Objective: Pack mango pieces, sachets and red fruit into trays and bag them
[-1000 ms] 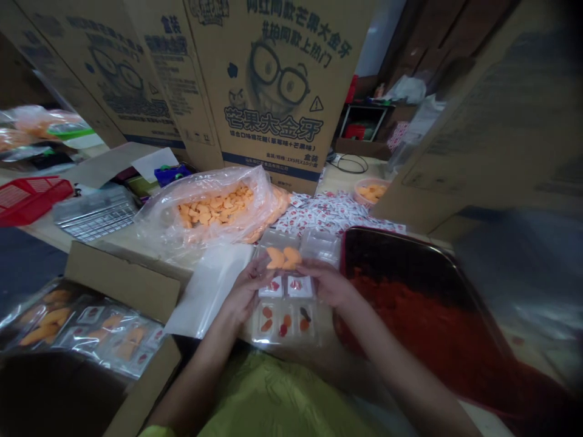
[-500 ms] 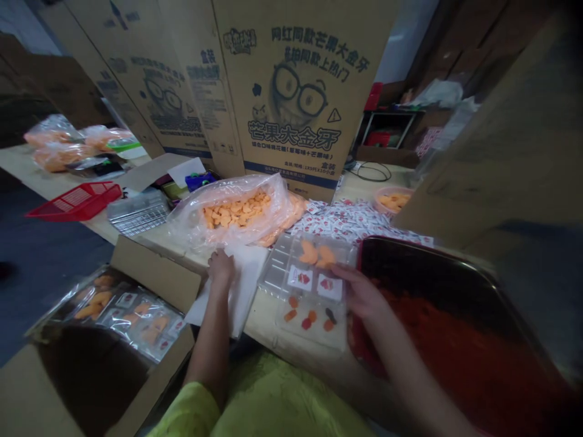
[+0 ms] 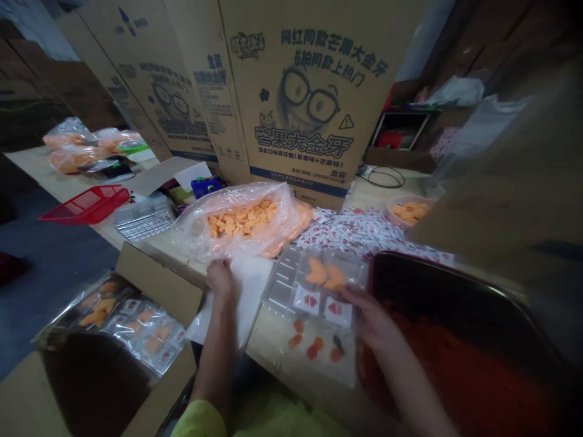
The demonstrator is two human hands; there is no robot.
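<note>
My left hand (image 3: 221, 279) is closed, with curled fingers at the upper left edge of a stack of white sheets (image 3: 248, 279); what the fingertips grip is hidden. My right hand (image 3: 371, 315) grips the right side of a clear plastic tray (image 3: 344, 370) between thumb and fingers. In the tray lie orange candy pieces (image 3: 325, 273) at the top, two printed white sachets (image 3: 307, 299) in the middle, and several small red, orange and dark gummies (image 3: 314, 349) below. Another clear tray (image 3: 280, 282) lies partly under it on the left.
An open carton (image 3: 155, 279) with packed trays stands at lower left. Behind my hands are a bag of orange candy (image 3: 243, 220), loose sachets (image 3: 364, 230) and tall cartons (image 3: 310, 164). A dark red-rimmed tub (image 3: 437, 267) of red pieces is at right, a red basket (image 3: 86, 203) at left.
The view has shifted slightly, so the scene sits a little lower and farther right. My left hand's fingers look more tightly curled. My right hand still holds the tray.
</note>
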